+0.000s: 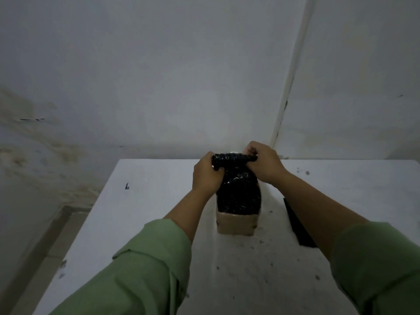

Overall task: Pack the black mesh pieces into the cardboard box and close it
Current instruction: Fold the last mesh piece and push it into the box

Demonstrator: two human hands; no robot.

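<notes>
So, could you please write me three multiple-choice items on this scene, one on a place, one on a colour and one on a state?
1. Where does the flat black piece lie?
A. on the table, to the right of the cardboard box
B. inside the box
C. on the floor

2. What colour are the sleeves?
A. red
B. light green
C. white

3. What is the state of the cardboard box?
A. closed flat
B. lying on its side
C. open, with black mesh sticking out of its top

Answers: 1 A, the piece lies on the white table beside the box. 2 B, both forearms wear green cloth. 3 C, the left hand and right hand grip the rolled top of the black mesh above the box.
</notes>
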